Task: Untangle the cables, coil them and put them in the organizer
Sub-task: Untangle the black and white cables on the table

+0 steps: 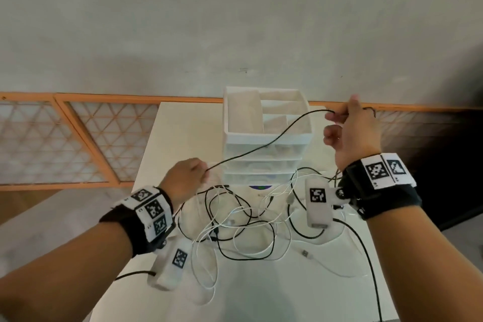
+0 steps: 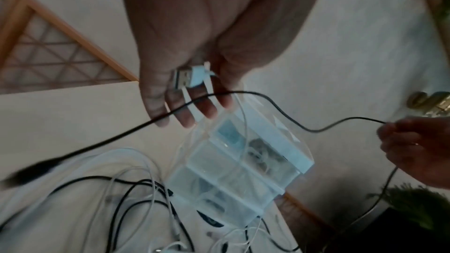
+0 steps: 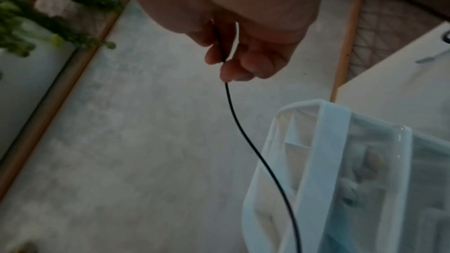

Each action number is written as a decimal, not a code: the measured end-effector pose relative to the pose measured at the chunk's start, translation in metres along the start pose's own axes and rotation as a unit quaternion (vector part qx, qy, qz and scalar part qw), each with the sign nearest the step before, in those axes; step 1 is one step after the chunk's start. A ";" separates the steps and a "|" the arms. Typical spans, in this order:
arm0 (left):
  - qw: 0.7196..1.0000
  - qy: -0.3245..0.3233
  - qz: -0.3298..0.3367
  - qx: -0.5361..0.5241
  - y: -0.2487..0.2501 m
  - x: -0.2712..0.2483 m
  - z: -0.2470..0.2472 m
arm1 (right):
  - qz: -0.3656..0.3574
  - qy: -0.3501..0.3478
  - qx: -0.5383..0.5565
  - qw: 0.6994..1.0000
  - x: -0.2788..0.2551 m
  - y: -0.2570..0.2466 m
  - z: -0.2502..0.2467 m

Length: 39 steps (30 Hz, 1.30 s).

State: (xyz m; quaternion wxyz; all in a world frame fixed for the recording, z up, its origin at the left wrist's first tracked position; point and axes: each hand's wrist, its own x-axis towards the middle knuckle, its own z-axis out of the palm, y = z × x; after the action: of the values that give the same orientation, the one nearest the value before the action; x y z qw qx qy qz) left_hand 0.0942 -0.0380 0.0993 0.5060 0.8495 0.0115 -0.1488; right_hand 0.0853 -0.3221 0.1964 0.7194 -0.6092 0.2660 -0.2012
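A thin black cable stretches through the air in front of the white drawer organizer. My right hand pinches it high at the right, thumb against fingertips. My left hand is lower, left of the organizer. It grips a white cable's USB plug in curled fingers, and the black cable crosses its fingertips. A blurred black plug hangs at that cable's free end. Several black and white cables lie tangled on the table before the organizer.
The white table is narrow, with its edges close on both sides. An orange lattice screen runs behind it along a grey wall. Green plants show at the right. The organizer's top tray has open compartments.
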 end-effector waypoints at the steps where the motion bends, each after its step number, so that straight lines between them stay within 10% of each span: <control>1: 0.999 0.047 -0.014 -0.011 -0.005 0.003 -0.002 | 0.016 -0.005 -0.035 0.999 -0.006 -0.002 0.002; 3: 0.980 0.090 -0.036 -0.175 0.010 0.005 -0.004 | 0.023 -0.086 -0.149 0.985 -0.028 0.004 0.011; 5: 0.945 0.069 -0.016 -0.320 0.042 0.002 -0.004 | -0.047 -0.244 -0.349 0.904 -0.059 0.019 0.021; 8: 0.946 -0.011 0.095 -0.310 0.083 -0.005 0.003 | -0.140 -0.443 -0.515 0.720 -0.095 0.030 0.035; 10: 0.961 -0.078 0.150 -0.218 0.088 -0.009 0.014 | -0.179 -0.467 -0.527 0.687 -0.098 0.019 0.042; 13: 0.970 -0.116 0.148 -0.152 0.062 -0.006 0.028 | -0.226 -0.394 -0.556 0.696 -0.070 -0.001 0.035; 24: 0.991 -0.093 0.074 0.064 -0.030 0.007 -0.001 | -0.166 -0.014 -0.357 0.919 0.035 -0.004 -0.019; 32: 0.983 -0.027 0.025 -0.182 -0.037 0.008 -0.007 | -0.176 -0.040 -0.346 0.921 0.082 0.006 -0.012; 36: 0.951 -0.022 -0.004 -0.309 -0.019 0.012 -0.008 | -0.002 -0.107 -0.504 0.857 0.081 0.066 -0.037; 39: 0.948 -0.030 -0.006 -0.316 -0.012 0.014 -0.004 | -0.040 -0.086 -0.528 0.844 0.045 0.083 -0.031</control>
State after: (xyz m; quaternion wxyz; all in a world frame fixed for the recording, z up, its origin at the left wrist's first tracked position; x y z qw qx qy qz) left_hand 0.1068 -0.0305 0.0864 0.7478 0.6411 0.0475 -0.1658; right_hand 0.0978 -0.3585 0.1054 0.3006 -0.9218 0.2447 -0.0059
